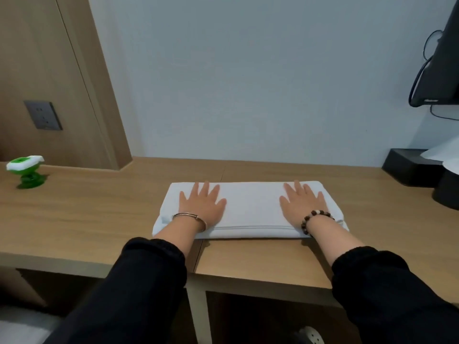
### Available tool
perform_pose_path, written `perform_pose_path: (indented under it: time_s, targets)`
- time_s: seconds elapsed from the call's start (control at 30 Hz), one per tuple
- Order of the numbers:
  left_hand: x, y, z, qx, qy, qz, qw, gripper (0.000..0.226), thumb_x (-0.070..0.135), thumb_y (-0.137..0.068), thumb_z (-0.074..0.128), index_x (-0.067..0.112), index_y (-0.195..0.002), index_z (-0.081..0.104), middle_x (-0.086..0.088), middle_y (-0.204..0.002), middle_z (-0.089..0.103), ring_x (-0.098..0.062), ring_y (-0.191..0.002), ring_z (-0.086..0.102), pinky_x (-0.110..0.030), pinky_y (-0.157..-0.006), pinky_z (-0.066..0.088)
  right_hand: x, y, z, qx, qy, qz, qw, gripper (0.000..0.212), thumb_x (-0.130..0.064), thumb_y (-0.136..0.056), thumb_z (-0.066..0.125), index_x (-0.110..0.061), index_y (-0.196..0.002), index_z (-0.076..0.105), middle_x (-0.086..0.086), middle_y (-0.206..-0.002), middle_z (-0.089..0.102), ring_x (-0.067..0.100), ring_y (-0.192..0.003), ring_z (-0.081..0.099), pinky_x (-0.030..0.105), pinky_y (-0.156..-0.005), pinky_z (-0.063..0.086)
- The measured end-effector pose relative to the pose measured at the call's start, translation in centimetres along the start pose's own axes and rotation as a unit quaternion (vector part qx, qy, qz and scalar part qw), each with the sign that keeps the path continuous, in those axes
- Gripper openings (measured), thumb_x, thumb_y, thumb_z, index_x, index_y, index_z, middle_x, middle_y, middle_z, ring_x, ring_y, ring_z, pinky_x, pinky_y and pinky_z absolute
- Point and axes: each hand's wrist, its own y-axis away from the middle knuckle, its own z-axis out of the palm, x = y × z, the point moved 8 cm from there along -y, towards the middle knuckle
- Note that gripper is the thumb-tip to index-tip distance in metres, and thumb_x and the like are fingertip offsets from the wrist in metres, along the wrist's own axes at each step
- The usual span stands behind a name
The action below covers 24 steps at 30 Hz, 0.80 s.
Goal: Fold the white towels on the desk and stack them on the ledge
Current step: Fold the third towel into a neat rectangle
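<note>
Sleeves [139,281] nearest us; our left hand [202,207] and right hand [304,207] press flat, fingers spread, on the towel [250,209] at nine and three o'clock.

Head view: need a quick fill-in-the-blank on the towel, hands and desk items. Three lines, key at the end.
1. The towel under the left hand and right hand is ____ in colour.
2. The beaded bracelet sits on the ____ wrist.
3. The green object stands on the desk to the towel's ____.
Missing words: white; right; left.
</note>
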Motion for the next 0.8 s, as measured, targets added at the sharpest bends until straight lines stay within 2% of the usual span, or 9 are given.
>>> perform_pose_path:
  time_s: [0.27,0.33,0.4,0.43,0.5,0.57,0.63,0.7,0.8]
  targets:
    - [-3.9,3.5,-0.5,0.017,0.010,-0.058,0.998,0.057,0.044,-0.096,0.010,0.029,-0.151,0.004,0.003,-0.160,-0.004,-0.021,-0.146,-0.005,-0.052,-0.115,0.003,2.9,3.2,-1.1,0.051,0.009,0.056,0.997,0.056,-0.040,-0.098,0.011,-0.023,-0.152,0.011,0.001,-0.160,0.003,0.018,-0.146,0.000,0.047,-0.117,0.003]
    - [-3.4,4.1,-0.9,0.029,-0.008,-0.040,0.999,0.054,0.042,-0.098,0.010,0.031,-0.150,0.006,0.002,-0.160,-0.002,-0.023,-0.146,-0.004,-0.054,-0.115,0.004,2.9,3.6,-1.1,0.051,0.023,0.059,0.997,0.056,-0.039,-0.098,0.010,-0.023,-0.152,0.011,0.002,-0.160,0.003,0.018,-0.146,0.000,0.048,-0.117,0.002]
    - [-2.1,4.8,-1.4,0.053,-0.039,0.031,0.997,0.050,0.039,-0.100,0.012,0.034,-0.150,0.009,0.002,-0.160,0.001,-0.023,-0.146,-0.003,-0.052,-0.115,0.005,2.6,4.0,-1.3,0.047,0.038,0.063,0.996,0.055,-0.036,-0.099,0.008,-0.022,-0.152,0.009,0.003,-0.160,0.002,0.019,-0.146,-0.001,0.049,-0.117,0.001]
    - [-1.2,5.4,-1.5,0.064,-0.047,0.087,0.993,0.049,0.038,-0.101,0.014,0.035,-0.150,0.011,0.003,-0.160,0.004,-0.021,-0.146,0.000,-0.050,-0.116,0.006,2.0,4.1,-1.3,0.044,0.039,0.050,0.997,0.054,-0.034,-0.100,0.008,-0.021,-0.152,0.009,0.003,-0.160,0.002,0.019,-0.146,-0.001,0.049,-0.117,0.000]
    - [0.5,6.5,-1.3,0.058,-0.047,0.181,0.981,0.050,0.044,-0.101,0.017,0.036,-0.150,0.012,0.004,-0.159,0.009,-0.019,-0.146,0.007,-0.044,-0.117,0.010,-0.4,4.4,-0.8,0.026,0.029,-0.031,0.999,0.052,-0.035,-0.101,0.008,-0.022,-0.152,0.008,0.002,-0.160,0.001,0.018,-0.146,-0.001,0.047,-0.117,0.001]
    - [1.1,6.7,-1.0,0.033,-0.067,0.217,0.973,0.063,0.061,-0.094,0.020,0.035,-0.150,0.008,0.004,-0.159,0.007,-0.020,-0.145,0.008,-0.045,-0.117,0.013,-3.7,4.8,0.1,-0.003,0.022,-0.152,0.988,0.054,-0.045,-0.101,0.012,-0.029,-0.151,0.006,-0.002,-0.160,-0.001,0.015,-0.146,-0.001,0.043,-0.117,0.001]
    - [1.3,6.6,-0.8,0.009,-0.108,0.227,0.968,0.076,0.069,-0.089,0.025,0.031,-0.151,0.004,0.001,-0.160,0.004,-0.023,-0.145,0.008,-0.045,-0.116,0.017,-6.2,5.1,0.8,-0.043,0.033,-0.230,0.972,0.065,-0.061,-0.094,0.019,-0.034,-0.150,0.001,-0.007,-0.159,-0.004,0.015,-0.146,-0.003,0.041,-0.116,0.001]
    - [1.7,6.7,-1.2,0.013,-0.144,0.237,0.961,0.076,0.064,-0.090,0.030,0.027,-0.151,0.004,-0.003,-0.159,0.005,-0.026,-0.144,0.012,-0.043,-0.111,0.028,-6.9,4.9,1.0,-0.055,0.060,-0.249,0.965,0.077,-0.070,-0.088,0.028,-0.036,-0.149,-0.004,-0.008,-0.159,-0.007,0.017,-0.146,-0.004,0.041,-0.116,0.002]
    - [2.9,7.0,-1.6,-0.006,-0.193,0.250,0.949,0.071,0.044,-0.093,0.038,0.014,-0.149,0.006,-0.013,-0.156,0.010,-0.033,-0.139,0.021,-0.041,-0.089,0.047,-7.0,4.9,0.7,-0.072,0.072,-0.247,0.963,0.081,-0.060,-0.089,0.042,-0.033,-0.150,-0.004,-0.003,-0.159,-0.004,0.020,-0.146,-0.002,0.038,-0.116,0.012]
